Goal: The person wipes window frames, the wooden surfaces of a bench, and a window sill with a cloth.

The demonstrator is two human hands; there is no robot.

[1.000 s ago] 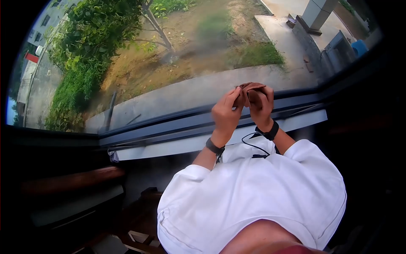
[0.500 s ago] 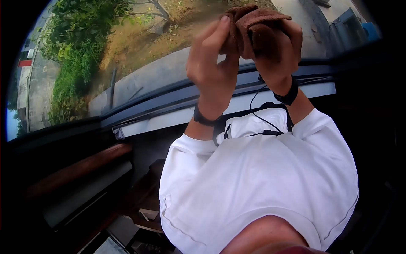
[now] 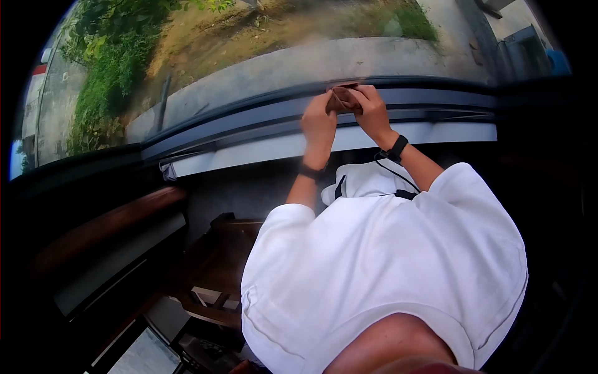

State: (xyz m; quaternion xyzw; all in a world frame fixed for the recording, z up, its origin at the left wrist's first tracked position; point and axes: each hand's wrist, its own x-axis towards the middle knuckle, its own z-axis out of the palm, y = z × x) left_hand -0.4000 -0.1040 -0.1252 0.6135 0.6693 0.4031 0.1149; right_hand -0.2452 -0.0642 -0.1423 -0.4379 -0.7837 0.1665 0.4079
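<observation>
As left fingers (image 3: 320, 102) pinch brown cloth (image 3: 342, 101), right fingers (image 3: 370, 95) likewise

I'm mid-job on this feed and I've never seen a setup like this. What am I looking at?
There's no machine: these are a person's bare hands, seen from a camera worn on the head, looking forward and down. The white shirt below is the wearer's own. The left hand and right hand together hold a folded brown cloth, in front of a window frame; whether it touches the frame, I can't tell. Below the frame runs a pale strip, with a small greyish bunched thing at its left end.
</observation>
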